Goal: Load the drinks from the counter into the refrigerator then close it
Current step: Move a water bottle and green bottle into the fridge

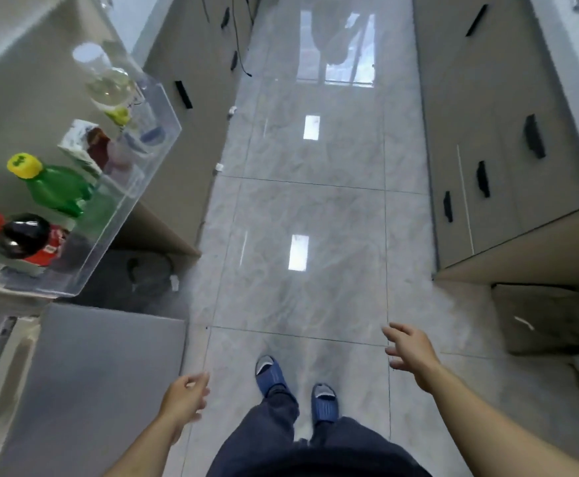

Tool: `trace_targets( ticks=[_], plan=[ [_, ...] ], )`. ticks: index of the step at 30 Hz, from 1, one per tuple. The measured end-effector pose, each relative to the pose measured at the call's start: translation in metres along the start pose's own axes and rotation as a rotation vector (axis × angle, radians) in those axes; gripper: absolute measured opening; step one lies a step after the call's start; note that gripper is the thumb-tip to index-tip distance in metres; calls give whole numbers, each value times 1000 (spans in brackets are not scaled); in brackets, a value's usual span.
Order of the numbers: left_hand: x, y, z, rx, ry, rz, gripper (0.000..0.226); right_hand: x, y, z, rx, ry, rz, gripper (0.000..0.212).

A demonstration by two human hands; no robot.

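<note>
Both hands hang empty, fingers loosely apart — the left hand (pixel 184 397) nearer the open refrigerator door (pixel 12 108), whose shelf of upright bottles (pixel 57 191) lies up-left, right hand (pixel 410 349) well apart.

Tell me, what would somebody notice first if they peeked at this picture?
Probably the bright drinks lined up in the clear door shelf at the left: a green bottle with a yellow cap, a dark cola bottle with a red cap nearer the camera, and a pale bottle farthest back. Next, the shiny grey floor down the middle, with the left hand and right hand hanging empty above blue slippers.
</note>
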State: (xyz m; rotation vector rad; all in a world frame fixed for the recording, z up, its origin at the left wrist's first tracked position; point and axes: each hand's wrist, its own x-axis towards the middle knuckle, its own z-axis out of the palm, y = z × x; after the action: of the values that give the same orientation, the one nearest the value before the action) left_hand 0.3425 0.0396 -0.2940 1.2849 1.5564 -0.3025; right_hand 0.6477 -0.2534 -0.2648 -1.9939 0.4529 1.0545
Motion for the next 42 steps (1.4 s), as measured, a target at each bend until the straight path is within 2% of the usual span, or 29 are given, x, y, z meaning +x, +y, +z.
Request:
trace_targets(
  ticks=[3,7,12,18,24,32,42],
  plan=[
    [11,4,1,33,-73,-60,18,-3,26,-13,14,78,67,45],
    [33,41,7,126,-122,-45,17,-6,50,-16,85,160,144,40],
    [68,120,23,205,-158,48,16,-6,65,-20,140,205,264,21],
    [108,231,59,157,-151,145,21,33,48,-42,136,192,356,11],
    [95,305,90,142,-62,139,16,102,-44,-89,74,106,316,10],
    [78,354,125,103,-12,69,19,196,-210,-150,-33,86,93,13],
    [111,375,129,-88,100,-131,19,275,-371,-112,-205,-85,-62,12]
  ],
)
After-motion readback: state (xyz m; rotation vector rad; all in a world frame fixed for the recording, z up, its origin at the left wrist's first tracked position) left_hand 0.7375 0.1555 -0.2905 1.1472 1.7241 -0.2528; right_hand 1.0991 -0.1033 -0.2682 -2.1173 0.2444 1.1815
